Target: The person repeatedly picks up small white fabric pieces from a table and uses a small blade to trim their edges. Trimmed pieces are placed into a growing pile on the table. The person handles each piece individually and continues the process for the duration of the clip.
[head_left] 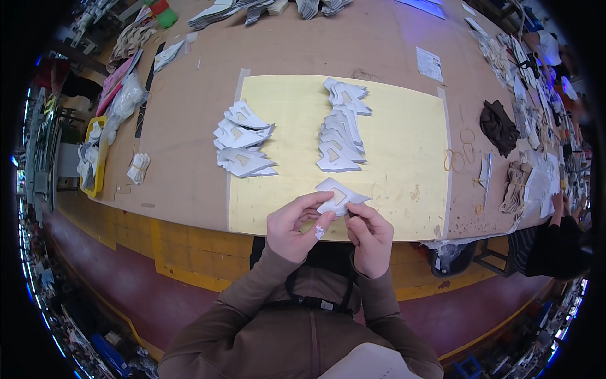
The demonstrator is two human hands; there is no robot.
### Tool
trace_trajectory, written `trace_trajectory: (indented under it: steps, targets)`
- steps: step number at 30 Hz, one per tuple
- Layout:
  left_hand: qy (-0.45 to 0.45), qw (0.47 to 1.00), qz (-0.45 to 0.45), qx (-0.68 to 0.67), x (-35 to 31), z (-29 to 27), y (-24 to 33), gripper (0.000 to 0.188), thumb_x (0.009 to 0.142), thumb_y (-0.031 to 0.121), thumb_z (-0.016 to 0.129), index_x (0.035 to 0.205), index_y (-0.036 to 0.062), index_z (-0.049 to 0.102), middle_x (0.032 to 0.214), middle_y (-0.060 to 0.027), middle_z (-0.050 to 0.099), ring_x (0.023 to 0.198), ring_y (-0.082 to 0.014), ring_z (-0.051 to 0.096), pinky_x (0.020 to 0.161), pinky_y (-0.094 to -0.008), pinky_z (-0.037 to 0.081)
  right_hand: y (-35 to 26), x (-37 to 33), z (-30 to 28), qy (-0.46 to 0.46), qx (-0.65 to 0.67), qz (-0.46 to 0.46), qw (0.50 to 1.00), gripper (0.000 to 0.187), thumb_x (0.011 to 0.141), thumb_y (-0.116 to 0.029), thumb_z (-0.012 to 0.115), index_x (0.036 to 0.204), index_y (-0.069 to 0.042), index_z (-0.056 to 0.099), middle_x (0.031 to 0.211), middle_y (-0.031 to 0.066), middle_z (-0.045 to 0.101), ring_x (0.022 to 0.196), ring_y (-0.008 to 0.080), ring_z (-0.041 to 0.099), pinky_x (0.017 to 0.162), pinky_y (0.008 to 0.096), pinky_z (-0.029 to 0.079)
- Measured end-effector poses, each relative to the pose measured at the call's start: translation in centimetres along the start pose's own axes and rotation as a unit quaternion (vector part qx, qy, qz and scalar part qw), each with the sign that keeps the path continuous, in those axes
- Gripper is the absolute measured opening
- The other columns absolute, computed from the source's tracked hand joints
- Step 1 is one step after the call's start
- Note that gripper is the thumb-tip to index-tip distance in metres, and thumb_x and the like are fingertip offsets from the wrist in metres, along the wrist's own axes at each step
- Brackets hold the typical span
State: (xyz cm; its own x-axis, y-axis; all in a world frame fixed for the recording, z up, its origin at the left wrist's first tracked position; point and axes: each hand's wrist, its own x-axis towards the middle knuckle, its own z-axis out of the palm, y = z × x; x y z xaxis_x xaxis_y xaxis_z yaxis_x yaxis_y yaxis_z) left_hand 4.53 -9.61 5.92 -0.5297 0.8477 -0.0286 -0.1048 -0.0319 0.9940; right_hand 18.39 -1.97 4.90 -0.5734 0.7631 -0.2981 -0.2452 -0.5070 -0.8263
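In front of me, near the table's front edge, I hold a white cut piece (327, 206) with pointed corners and a pale, four-sided opening or patch. My left hand (297, 224) pinches its left side between thumb and fingers; something white and crinkled sits on the thumb. Close to the piece's right lower edge, my right hand (369, 235) is closed, with a small dark thing showing at its fingertips, too small to name. Beyond the hands, overlapping white pieces like it form a right-hand row (341, 136) and a left-hand pile (243, 142).
Yellow sheet (290, 196) covers the middle of the brown table (183, 126). To the right lie a dark cloth (499, 128), rubber bands (453, 160) and a bundle of brown strips (516, 186). A yellow basket (96, 177) is at the left. Another person (555, 249) sits at the far right.
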Motion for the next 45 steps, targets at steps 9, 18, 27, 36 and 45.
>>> trace_trajectory:
  steps: [9,18,27,36,45]
  targets:
    - [0.010,0.999,-0.012,0.039,0.5,-0.1,-0.4,0.034,0.087,-0.003,0.065,0.120,-0.0076,0.058,0.111,-0.0143,0.065,0.091,-0.0147,0.067,0.080,-0.0244,0.054,-0.6,-0.4,1.2,-0.085,-0.309,-0.267,0.909,0.026,0.083,0.005,0.065,0.108,-0.001,0.069,0.079,0.0071,0.059,0.064,0.0113,0.052,0.054,0.0229,0.040]
    - [0.010,0.999,-0.032,0.011,1.0,-1.1,-0.6,0.034,0.087,-0.006,0.063,0.120,-0.0116,0.055,0.108,-0.0160,0.064,0.091,-0.0160,0.065,0.080,-0.0249,0.053,-3.2,0.1,0.4,-0.158,-0.493,-0.224,0.825,0.042,0.078,0.005,0.068,0.117,-0.009,0.067,0.082,0.0087,0.060,0.063,0.0207,0.060,0.057,0.0287,0.047]
    - [-0.063,0.991,-0.058,-0.107,0.8,-1.5,-0.5,0.036,0.091,-0.004,0.061,0.126,-0.0082,0.055,0.097,-0.0098,0.063,0.089,-0.0122,0.064,0.081,-0.0227,0.051,-2.5,0.7,0.7,-0.027,-0.449,-0.245,0.859,0.034,0.078,0.005,0.071,0.111,-0.002,0.068,0.084,0.0114,0.065,0.068,0.0211,0.064,0.061,0.0277,0.050]
    - [-0.066,0.988,-0.073,-0.116,0.7,-1.9,-0.1,0.033,0.090,-0.004,0.061,0.123,-0.0086,0.055,0.097,-0.0112,0.064,0.090,-0.0136,0.065,0.081,-0.0234,0.052,-2.4,0.6,0.5,-0.041,-0.431,-0.246,0.867,0.031,0.077,0.007,0.070,0.107,-0.002,0.070,0.082,0.0099,0.065,0.069,0.0183,0.065,0.061,0.0267,0.050]
    - [-0.073,0.983,-0.089,-0.141,0.6,-1.6,0.4,0.035,0.091,-0.004,0.060,0.124,-0.0093,0.052,0.103,-0.0143,0.065,0.089,-0.0140,0.064,0.081,-0.0254,0.052,-2.5,0.1,0.6,-0.026,-0.402,-0.220,0.888,0.032,0.079,0.009,0.068,0.109,-0.001,0.069,0.082,0.0104,0.064,0.067,0.0152,0.062,0.058,0.0250,0.048]
